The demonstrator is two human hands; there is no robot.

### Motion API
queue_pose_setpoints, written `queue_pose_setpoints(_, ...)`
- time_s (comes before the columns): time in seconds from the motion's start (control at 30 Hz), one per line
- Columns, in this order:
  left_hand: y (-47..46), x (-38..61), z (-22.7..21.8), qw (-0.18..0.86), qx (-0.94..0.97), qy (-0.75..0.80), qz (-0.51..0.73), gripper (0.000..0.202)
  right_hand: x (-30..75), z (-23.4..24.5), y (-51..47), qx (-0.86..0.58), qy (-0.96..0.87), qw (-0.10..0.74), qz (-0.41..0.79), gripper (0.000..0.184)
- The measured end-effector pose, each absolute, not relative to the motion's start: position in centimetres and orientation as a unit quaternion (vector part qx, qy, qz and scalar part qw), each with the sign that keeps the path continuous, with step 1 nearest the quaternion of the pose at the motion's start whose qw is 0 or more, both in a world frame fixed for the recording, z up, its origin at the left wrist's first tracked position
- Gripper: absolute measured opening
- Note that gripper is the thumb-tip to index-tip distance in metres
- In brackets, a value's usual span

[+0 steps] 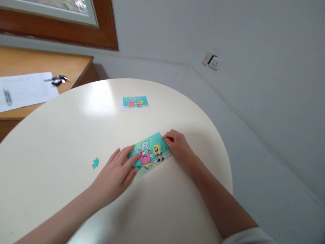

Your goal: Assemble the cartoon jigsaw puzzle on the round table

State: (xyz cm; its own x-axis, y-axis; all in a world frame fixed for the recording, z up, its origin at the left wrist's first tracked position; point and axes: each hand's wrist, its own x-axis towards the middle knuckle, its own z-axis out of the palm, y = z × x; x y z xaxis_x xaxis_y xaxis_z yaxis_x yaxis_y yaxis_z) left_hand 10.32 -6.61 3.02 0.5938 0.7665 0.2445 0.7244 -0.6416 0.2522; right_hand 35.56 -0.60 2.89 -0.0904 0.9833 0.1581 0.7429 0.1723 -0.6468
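A cartoon jigsaw puzzle (152,152), mostly turquoise with pink, yellow and pale green figures, lies slanted on the white round table (63,142). My left hand (119,169) rests over its left end, fingers spread and fingertips touching the surface. At the right end is my right hand (176,142), its fingers curled into a pinch, with the index fingertip on the puzzle's upper right edge. Whatever lies between those fingers is hidden. One loose turquoise puzzle piece (95,163) sits apart, left of my left hand.
Farther back on the table lies a small printed picture (135,102) of the same figures. To the left, a wooden desk (73,64) holds paper sheets (27,89), a pen (7,96) and keys (59,79). A wall with sockets (215,63) stands behind the table.
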Motion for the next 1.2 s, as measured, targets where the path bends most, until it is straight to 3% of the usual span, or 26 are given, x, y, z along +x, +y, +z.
queue_pose_setpoints(0.13,-4.8,8.8,5.0,0.092,0.843,0.492,0.197,0.033,35.6,2.6,-0.5,-0.601,-0.714,0.302,0.195,0.023)
queue_pose_setpoints(0.33,-2.5,3.9,7.5,0.203,0.768,0.601,0.088,0.028,35.8,2.5,-0.6,-0.589,-0.734,0.287,0.176,0.023)
queue_pose_setpoints(0.5,-2.3,1.1,8.1,0.255,0.748,0.611,0.047,0.035,36.0,2.5,-0.6,-0.583,-0.747,0.272,0.169,0.022)
queue_pose_setpoints(0.83,-2.4,1.9,7.5,0.278,0.758,0.589,-0.033,0.021,35.9,2.8,-0.8,-0.59,-0.743,0.267,0.168,0.022)
queue_pose_setpoints(1.2,-2.7,2.6,7.9,0.273,0.767,0.58,0.002,0.005,35.9,3.0,-0.8,-0.595,-0.744,0.254,0.165,0.02)
